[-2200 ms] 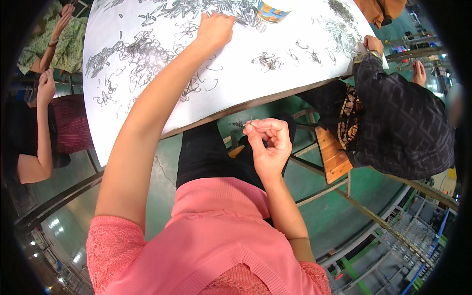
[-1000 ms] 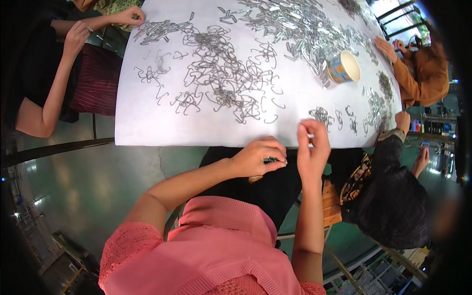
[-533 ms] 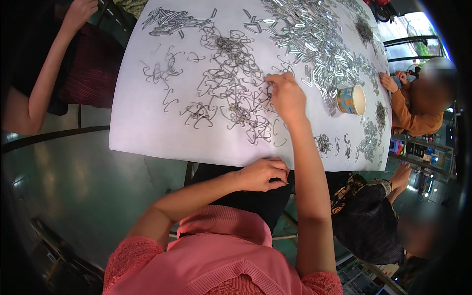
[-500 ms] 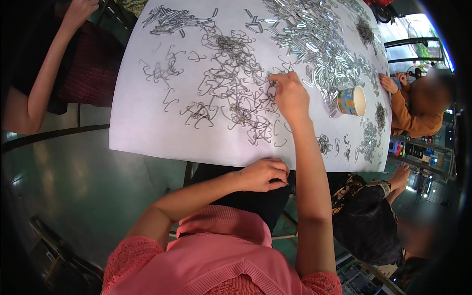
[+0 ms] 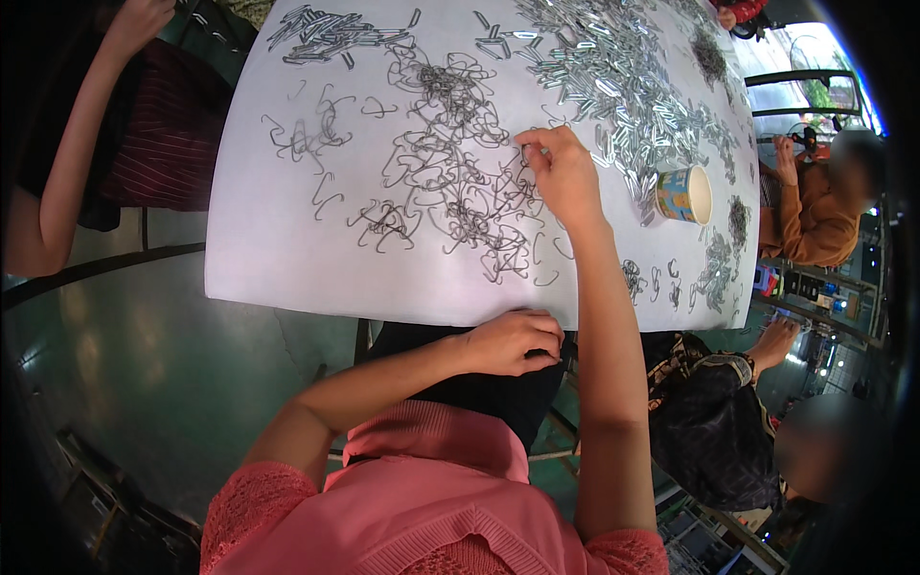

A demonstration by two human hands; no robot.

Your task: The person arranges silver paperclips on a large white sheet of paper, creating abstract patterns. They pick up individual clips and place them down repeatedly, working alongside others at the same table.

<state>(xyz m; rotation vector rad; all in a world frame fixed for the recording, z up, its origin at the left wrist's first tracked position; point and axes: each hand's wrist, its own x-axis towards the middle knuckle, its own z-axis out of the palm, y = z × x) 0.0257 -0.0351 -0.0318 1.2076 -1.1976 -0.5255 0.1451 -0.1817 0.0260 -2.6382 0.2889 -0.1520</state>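
My right hand (image 5: pixel 567 174) reaches over the white table (image 5: pixel 278 259), thumb and forefinger pinched at the right edge of a loose pile of thin, bent wire hooks (image 5: pixel 460 158). A dark bit of wire shows at the fingertips, seemingly one of the hooks. Low in front of the table's near edge, my left hand (image 5: pixel 516 343) rests over my lap with its fingers curled in; what they hold, if anything, is hidden. Flat silvery metal clips or links (image 5: pixel 628 105) lie heaped beyond my right hand.
A patterned paper cup (image 5: pixel 682 196) lies tipped on its side to the right. A smaller heap of metal links (image 5: pixel 321 38) sits far left, with small dark piles (image 5: pixel 709 57) along the right. Other people sit around: a bare arm (image 5: pixel 81 144) at left, an orange sleeve (image 5: pixel 829 225) at right.
My right hand has shifted slightly away from me and to the left. The orange-sleeved person's hand has drawn back from the table edge. My left hand has stayed put.
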